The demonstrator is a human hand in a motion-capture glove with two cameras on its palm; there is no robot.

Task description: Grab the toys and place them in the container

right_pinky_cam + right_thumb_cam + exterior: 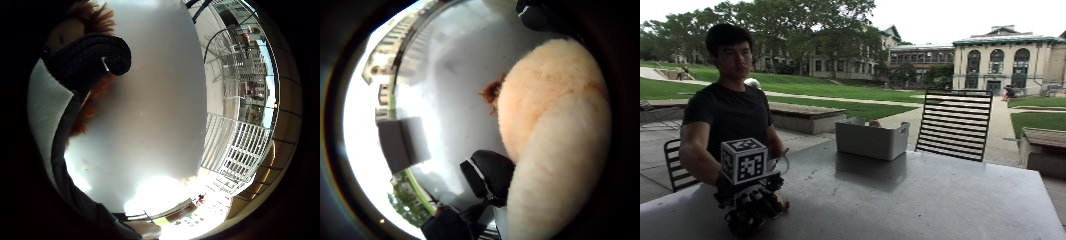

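**Gloved hand on plush toy at near worktop edge**

At the near edge of the worktop (906, 200), the gloved right hand (752, 202) sat low on the surface, in front of the seated person. Grip: fingers curled around a plush toy (778, 204), orange-brown fur just showing beside the glove in the outside view. Toy mostly hidden by the hand there.

Thumb-side palm view: toy (555, 135) filled much of the picture, cream-peach fur with a tuft of rusty-brown fur at its edge, close against the palm. A gloved fingertip (487, 175) curled in just beside the toy. Grey worktop (450, 90) lay behind it.

Little-finger-side palm view: a black gloved finger (92, 57) was curled over rusty-orange fur (95, 97), with the worktop (150, 100) beyond. Whether the toy was lifted off the surface or resting on it, cannot tell.

Container (871, 138): a light grey open-top bin, standing on the far side of the worktop, well apart from the hand. Something small showed above its rim, too small to tell what. In the thumb-side view the container (402, 142) appeared as a grey box across the surface.

A black slatted chair (954, 125) stood behind the far edge of the worktop, beside the container. Another dark chair (674, 162) was behind the person. The other hand was not seen.
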